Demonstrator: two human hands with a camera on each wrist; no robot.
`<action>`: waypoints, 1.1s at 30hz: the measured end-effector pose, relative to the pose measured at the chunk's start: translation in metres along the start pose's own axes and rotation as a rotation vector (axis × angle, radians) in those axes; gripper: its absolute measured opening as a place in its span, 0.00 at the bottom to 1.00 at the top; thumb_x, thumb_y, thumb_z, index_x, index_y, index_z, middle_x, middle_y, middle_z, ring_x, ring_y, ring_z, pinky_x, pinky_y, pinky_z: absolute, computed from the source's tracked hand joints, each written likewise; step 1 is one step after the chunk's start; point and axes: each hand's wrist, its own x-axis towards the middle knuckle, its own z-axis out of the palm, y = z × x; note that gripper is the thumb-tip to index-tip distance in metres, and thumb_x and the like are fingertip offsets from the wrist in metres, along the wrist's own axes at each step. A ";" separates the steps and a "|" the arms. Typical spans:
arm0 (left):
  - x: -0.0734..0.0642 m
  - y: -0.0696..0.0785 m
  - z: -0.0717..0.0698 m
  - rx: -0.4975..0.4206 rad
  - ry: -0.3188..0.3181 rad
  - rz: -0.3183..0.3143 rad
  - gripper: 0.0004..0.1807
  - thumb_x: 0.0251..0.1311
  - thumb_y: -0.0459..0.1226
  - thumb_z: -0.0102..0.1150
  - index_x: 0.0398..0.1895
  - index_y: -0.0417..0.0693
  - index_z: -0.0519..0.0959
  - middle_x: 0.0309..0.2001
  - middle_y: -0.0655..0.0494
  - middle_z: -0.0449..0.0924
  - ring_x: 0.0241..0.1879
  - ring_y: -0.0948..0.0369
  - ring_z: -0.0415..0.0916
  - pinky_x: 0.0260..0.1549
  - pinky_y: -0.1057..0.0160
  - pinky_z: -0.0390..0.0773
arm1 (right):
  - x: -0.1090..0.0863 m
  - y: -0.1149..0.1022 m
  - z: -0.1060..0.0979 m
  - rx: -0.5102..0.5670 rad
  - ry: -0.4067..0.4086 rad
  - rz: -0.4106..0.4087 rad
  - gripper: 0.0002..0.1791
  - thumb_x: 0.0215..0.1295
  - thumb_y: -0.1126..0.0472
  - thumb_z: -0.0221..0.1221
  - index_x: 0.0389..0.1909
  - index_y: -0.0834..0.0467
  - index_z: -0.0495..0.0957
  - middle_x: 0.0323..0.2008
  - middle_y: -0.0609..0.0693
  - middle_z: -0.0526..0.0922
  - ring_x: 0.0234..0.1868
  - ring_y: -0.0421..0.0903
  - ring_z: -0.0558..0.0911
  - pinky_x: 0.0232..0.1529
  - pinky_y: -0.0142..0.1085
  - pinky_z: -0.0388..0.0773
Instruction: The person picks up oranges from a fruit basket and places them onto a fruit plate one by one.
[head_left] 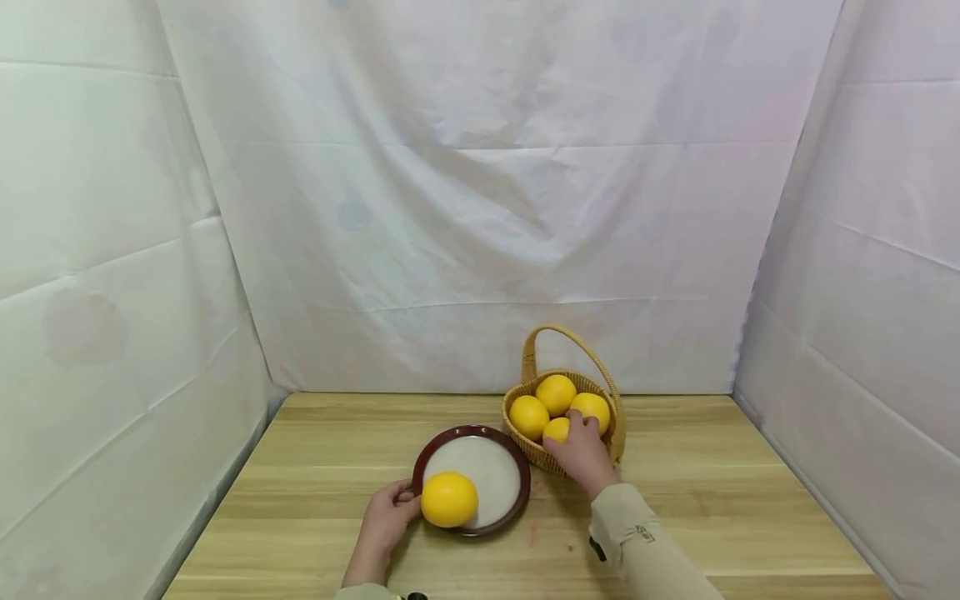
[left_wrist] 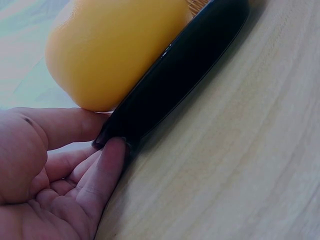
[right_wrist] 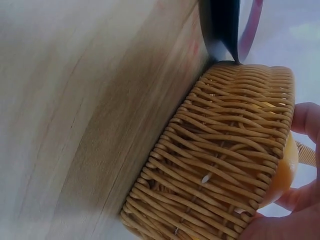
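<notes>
My left hand [head_left: 388, 518] pinches the near-left rim of a round plate [head_left: 520, 510], white with a dark red rim. In the left wrist view, one digit lies over the rim [left_wrist: 170, 75] and others beneath it. A yellow orange [head_left: 449, 500] sits on the plate, close against that hand. To the right stands a wicker basket [head_left: 542, 457] with several oranges [head_left: 556, 395] inside. My right hand [head_left: 583, 454] reaches over its near rim, fingers curled about the front orange [head_left: 557, 429]. In the right wrist view, the basket wall [right_wrist: 215, 155] hides much of this orange [right_wrist: 282, 172].
The basket's tall arched handle [head_left: 573, 336] rises above the fruit. Plate and basket stand close together on a wood-grain table [head_left: 315, 467]. White cloth [head_left: 450, 208] hangs behind the table and on both sides.
</notes>
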 end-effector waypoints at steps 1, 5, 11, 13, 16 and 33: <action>0.000 0.000 0.000 0.000 0.000 0.004 0.29 0.61 0.37 0.68 0.62 0.29 0.75 0.45 0.46 0.81 0.43 0.58 0.77 0.47 0.57 0.79 | 0.000 -0.001 0.000 -0.005 0.001 0.001 0.47 0.64 0.48 0.60 0.77 0.65 0.51 0.71 0.74 0.52 0.58 0.71 0.74 0.56 0.62 0.73; -0.001 0.001 -0.001 -0.006 0.006 0.003 0.28 0.61 0.36 0.68 0.61 0.29 0.75 0.45 0.47 0.81 0.42 0.58 0.77 0.46 0.57 0.79 | 0.000 -0.001 0.001 -0.018 0.014 -0.006 0.46 0.65 0.48 0.60 0.76 0.66 0.53 0.70 0.74 0.54 0.55 0.72 0.75 0.55 0.62 0.73; 0.000 0.001 0.000 -0.003 0.005 0.002 0.28 0.61 0.36 0.68 0.61 0.30 0.76 0.45 0.47 0.82 0.42 0.59 0.77 0.46 0.59 0.79 | 0.000 0.002 0.003 -0.020 0.048 -0.015 0.44 0.65 0.48 0.61 0.75 0.65 0.55 0.68 0.73 0.57 0.53 0.69 0.77 0.55 0.61 0.74; 0.000 0.001 0.001 -0.003 0.001 0.004 0.27 0.61 0.35 0.68 0.61 0.29 0.76 0.44 0.47 0.82 0.42 0.59 0.77 0.45 0.60 0.78 | 0.001 0.004 0.005 -0.011 0.059 -0.012 0.44 0.65 0.48 0.61 0.75 0.64 0.56 0.68 0.72 0.57 0.54 0.68 0.77 0.56 0.61 0.74; 0.001 0.000 0.003 0.001 -0.002 0.008 0.27 0.61 0.35 0.67 0.61 0.29 0.76 0.44 0.48 0.82 0.41 0.59 0.77 0.44 0.61 0.78 | 0.001 0.008 0.006 0.003 0.082 -0.018 0.43 0.63 0.49 0.62 0.74 0.64 0.58 0.67 0.72 0.59 0.55 0.66 0.77 0.56 0.60 0.74; 0.003 0.002 0.009 -0.010 0.009 -0.002 0.27 0.60 0.35 0.68 0.61 0.31 0.76 0.43 0.48 0.82 0.41 0.59 0.77 0.43 0.61 0.78 | 0.004 0.024 0.004 0.130 0.155 -0.109 0.42 0.64 0.43 0.63 0.73 0.58 0.61 0.71 0.66 0.57 0.66 0.63 0.70 0.62 0.61 0.70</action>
